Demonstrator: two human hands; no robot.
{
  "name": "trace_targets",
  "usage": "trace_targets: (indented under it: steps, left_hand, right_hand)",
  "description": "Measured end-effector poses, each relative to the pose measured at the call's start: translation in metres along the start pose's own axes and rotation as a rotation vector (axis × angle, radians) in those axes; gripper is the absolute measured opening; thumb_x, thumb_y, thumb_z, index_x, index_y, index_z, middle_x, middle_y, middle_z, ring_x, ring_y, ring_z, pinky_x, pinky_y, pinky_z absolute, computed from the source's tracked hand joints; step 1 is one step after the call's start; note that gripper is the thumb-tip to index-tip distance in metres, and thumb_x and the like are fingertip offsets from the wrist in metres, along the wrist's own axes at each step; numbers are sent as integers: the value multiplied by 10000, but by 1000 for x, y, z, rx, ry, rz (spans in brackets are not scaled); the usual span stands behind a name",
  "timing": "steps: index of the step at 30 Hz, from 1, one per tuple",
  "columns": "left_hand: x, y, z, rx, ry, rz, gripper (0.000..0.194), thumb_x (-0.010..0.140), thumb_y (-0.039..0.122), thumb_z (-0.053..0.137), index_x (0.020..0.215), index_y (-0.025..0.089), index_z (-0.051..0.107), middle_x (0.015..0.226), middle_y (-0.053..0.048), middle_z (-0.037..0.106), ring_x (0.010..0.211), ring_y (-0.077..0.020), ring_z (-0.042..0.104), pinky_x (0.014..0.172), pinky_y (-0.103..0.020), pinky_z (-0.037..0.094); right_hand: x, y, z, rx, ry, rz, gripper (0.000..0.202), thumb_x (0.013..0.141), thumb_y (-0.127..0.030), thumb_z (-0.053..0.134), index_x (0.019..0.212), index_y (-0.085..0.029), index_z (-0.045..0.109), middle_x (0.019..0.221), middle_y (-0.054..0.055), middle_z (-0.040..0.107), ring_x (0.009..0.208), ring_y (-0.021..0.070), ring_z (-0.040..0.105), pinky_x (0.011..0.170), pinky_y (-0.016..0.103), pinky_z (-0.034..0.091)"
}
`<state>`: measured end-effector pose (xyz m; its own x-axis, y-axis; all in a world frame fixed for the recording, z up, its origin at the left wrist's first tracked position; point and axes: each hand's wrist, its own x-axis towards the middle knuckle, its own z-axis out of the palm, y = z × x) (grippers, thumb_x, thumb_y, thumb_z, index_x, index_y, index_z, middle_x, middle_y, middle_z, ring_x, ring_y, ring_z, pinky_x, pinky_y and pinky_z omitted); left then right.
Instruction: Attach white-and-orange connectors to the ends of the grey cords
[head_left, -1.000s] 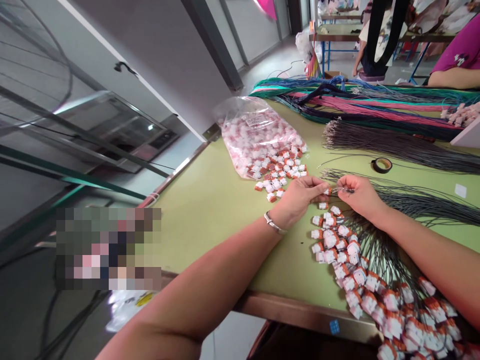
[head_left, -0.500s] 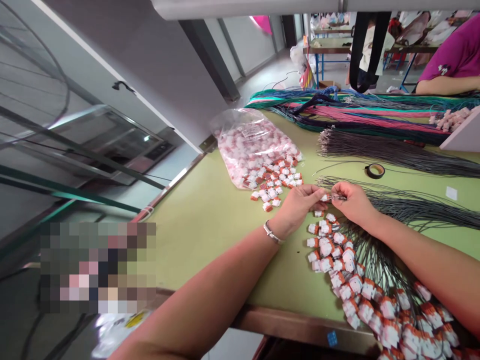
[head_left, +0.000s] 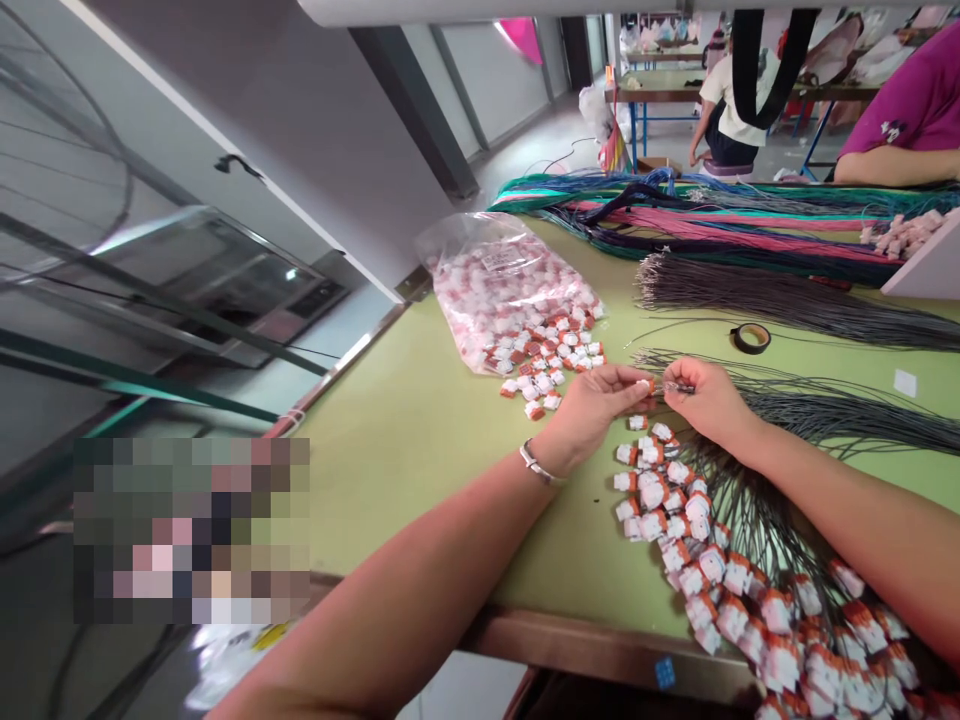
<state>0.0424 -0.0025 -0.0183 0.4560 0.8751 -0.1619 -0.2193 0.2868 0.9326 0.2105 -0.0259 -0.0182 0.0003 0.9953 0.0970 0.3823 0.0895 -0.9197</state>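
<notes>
Between the thumb and fingers of my left hand [head_left: 589, 412] is a small white and orange connector housing [head_left: 646, 386]. My right hand [head_left: 709, 402] is closed on dark wires, whose metal-tipped ends [head_left: 679, 387] point at the housing across a small gap. Under and in front of my hands, many white and orange connectors [head_left: 652, 492] lie fanned out, with dark wires [head_left: 739, 495] running from them. To the left, loose connectors [head_left: 541, 380] spill from a clear plastic bag [head_left: 491, 265] of the same parts.
Loose dark wires [head_left: 855, 420] stretch right from behind my right hand. Farther back lie a black tape roll [head_left: 751, 339], a grey wire bundle [head_left: 750, 290] and coloured wires [head_left: 720, 225]. A person in a purple sleeve [head_left: 900, 110] sits across the table; another person is beyond.
My hands have drawn slightly apart, and a gap now shows between the connector housing and the wire ends. The view has shifted a little; the distant person in white shows more.
</notes>
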Motion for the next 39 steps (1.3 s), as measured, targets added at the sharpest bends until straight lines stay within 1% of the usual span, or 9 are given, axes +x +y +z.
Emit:
trace_targets:
  steps: [11,17,22,25,28,30,33,36,39]
  left_hand:
    - [3,-4,9,8,-22,26,302,594,305,859,780,111,721,752,-54,737,672,-119,663,757,-278,557]
    - [-4,-1,4,87,4,70,236,666,293,806,818,139,710,754,-32,718,654,-105,636,703,-254,532]
    - [-12,4,2,457,-55,116,121,719,233,738,799,147,705,756,-42,712,674,-124,626,658,-243,506]
    - [-24,9,10,704,-248,137,164,798,252,650,913,157,718,885,-75,740,778,-165,669,754,-288,534]
    - [-43,15,25,923,-458,323,314,873,319,564,1111,144,673,1129,-127,705,1004,-226,660,939,-375,505]
    - [-57,18,37,1086,-467,409,421,878,385,564,1199,117,611,1200,-165,662,1084,-271,625,964,-422,491]
    - [-72,19,53,1330,-464,382,544,880,475,544,1217,48,566,1174,-206,643,1067,-321,610,927,-458,500]
    - [-80,17,63,1465,-471,344,561,897,500,503,1176,18,572,1137,-209,640,1042,-325,605,906,-445,498]
    - [-84,20,61,1488,-440,419,505,898,485,512,1128,46,608,1099,-182,661,979,-285,621,862,-395,500]
  right_hand:
    - [1,5,5,4,13,43,59,630,-248,542,651,-194,536,618,-10,567,601,130,490,592,266,406]
    - [1,1,-2,83,-49,-1,65,636,-252,549,657,-191,539,615,-31,542,588,111,456,598,256,388]
    - [1,-1,-8,53,-12,-23,156,714,-328,575,650,-188,553,594,-31,505,583,116,439,588,263,359]
    - [4,2,-9,19,22,-29,211,768,-373,569,675,-185,582,613,-18,526,603,130,460,590,268,370]
    - [8,5,-6,-160,-27,-77,138,742,-306,621,774,-177,659,723,14,600,678,154,519,646,283,409]
    - [9,6,-3,-347,-86,-118,157,701,-253,672,836,-175,689,785,31,604,720,167,537,681,293,417]
    - [8,5,-1,-571,-170,-178,132,725,-226,677,847,-178,687,832,45,581,768,179,545,711,299,410]
    - [5,4,0,-690,-219,-213,59,776,-164,603,785,-179,659,835,57,575,792,189,539,732,305,402]
    - [3,5,0,-752,-217,-266,98,794,-135,550,755,-176,630,857,83,586,843,219,527,778,332,398]
